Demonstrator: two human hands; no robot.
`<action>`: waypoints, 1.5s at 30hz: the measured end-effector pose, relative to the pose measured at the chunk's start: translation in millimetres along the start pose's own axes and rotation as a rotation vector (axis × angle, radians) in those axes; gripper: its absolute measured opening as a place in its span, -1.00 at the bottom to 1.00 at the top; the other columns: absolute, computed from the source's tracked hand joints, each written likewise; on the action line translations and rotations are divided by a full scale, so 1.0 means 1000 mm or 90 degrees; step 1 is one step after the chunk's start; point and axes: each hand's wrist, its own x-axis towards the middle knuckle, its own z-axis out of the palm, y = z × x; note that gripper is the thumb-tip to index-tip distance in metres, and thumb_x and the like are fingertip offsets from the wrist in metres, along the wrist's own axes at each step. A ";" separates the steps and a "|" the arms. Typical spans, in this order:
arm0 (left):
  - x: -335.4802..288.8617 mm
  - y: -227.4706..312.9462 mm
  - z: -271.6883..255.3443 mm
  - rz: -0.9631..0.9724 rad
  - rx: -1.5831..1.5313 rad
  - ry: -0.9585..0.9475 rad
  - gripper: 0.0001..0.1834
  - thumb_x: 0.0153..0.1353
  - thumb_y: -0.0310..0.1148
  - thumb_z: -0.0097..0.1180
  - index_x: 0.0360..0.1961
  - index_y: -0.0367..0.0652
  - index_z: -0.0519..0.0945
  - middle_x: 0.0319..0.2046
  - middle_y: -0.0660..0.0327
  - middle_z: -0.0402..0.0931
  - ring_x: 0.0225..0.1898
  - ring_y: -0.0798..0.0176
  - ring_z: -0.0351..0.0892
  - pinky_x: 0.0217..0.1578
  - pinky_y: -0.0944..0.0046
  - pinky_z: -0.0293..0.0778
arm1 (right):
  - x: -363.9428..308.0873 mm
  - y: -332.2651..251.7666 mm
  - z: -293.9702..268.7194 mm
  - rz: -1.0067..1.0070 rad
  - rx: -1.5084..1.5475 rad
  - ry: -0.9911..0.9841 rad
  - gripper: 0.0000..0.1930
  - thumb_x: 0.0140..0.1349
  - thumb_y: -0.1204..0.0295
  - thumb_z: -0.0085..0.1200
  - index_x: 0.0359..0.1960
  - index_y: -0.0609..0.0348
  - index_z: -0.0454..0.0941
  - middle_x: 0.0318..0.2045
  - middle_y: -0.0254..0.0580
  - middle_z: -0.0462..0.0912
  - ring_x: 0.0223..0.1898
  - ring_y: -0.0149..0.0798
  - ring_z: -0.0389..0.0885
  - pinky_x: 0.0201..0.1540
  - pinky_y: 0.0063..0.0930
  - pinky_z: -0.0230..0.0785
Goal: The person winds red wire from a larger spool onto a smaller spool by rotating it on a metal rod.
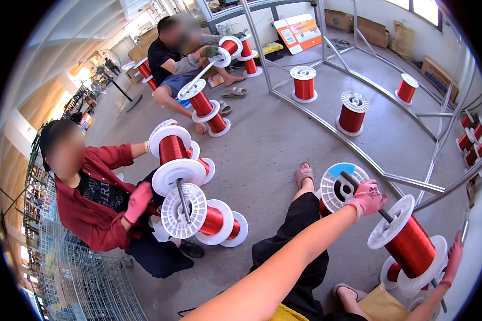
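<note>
My left hand (366,198), in a pink glove, is closed around a dark rod (384,215). The rod passes through a large spool of red wire (411,247) with white flanges, tilted in front of me. Its other end sticks out past the lower flange. Beyond that flange, near the right rim, my right hand (453,261) is pink-gloved, seen edge-on. From its fingers a slim grey metal rod (464,231) points upward; the grip is partly hidden. Another spool (339,191), with a blue label on its flange, stands behind my left hand.
Several red wire spools (353,113) stand on the grey floor inside a metal frame (353,144). A co-worker (99,187) at left sits by stacked spools (174,150); another person (171,61) farther back handles a spool. Wire baskets (85,278) line the lower left.
</note>
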 end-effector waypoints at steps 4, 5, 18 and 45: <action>0.000 0.001 0.000 -0.002 0.009 0.014 -0.42 0.24 -0.08 -0.25 -0.75 -0.20 0.57 -0.54 0.03 0.57 -0.09 -0.04 0.47 0.05 0.18 0.29 | -0.007 -0.010 0.041 -0.044 -0.396 0.016 -0.39 0.22 -0.03 -0.16 0.06 0.30 0.38 -0.03 0.04 0.51 0.02 -0.03 0.43 0.09 -0.32 0.18; 0.000 0.001 0.001 -0.002 0.011 0.023 -0.42 0.24 -0.08 -0.25 -0.76 -0.20 0.57 -0.55 0.03 0.57 -0.09 -0.04 0.47 0.05 0.18 0.29 | -0.010 -0.010 0.046 -0.019 -0.411 0.027 -0.38 0.22 -0.01 -0.14 0.06 0.34 0.37 -0.02 0.08 0.50 0.04 -0.01 0.42 0.10 -0.31 0.17; 0.007 -0.004 0.005 0.070 0.058 -0.044 -0.39 0.25 -0.07 -0.28 -0.75 -0.25 0.57 -0.59 0.00 0.56 -0.16 -0.02 0.52 0.08 0.17 0.27 | -0.173 0.310 0.133 0.114 -0.510 0.002 -0.63 0.26 0.41 -0.18 0.09 0.25 0.28 0.07 0.20 0.34 0.07 -0.01 0.36 0.05 -0.25 0.23; 0.002 0.001 0.000 0.094 0.170 0.026 -0.37 0.27 -0.02 -0.28 -0.79 -0.14 0.58 -0.68 0.12 0.54 -0.40 0.18 0.59 0.09 0.26 0.26 | -0.098 0.054 -0.009 -0.102 0.250 0.291 -0.60 0.32 0.29 -0.21 0.05 0.34 0.38 0.01 -0.14 0.43 -0.01 -0.28 0.41 0.03 -0.44 0.28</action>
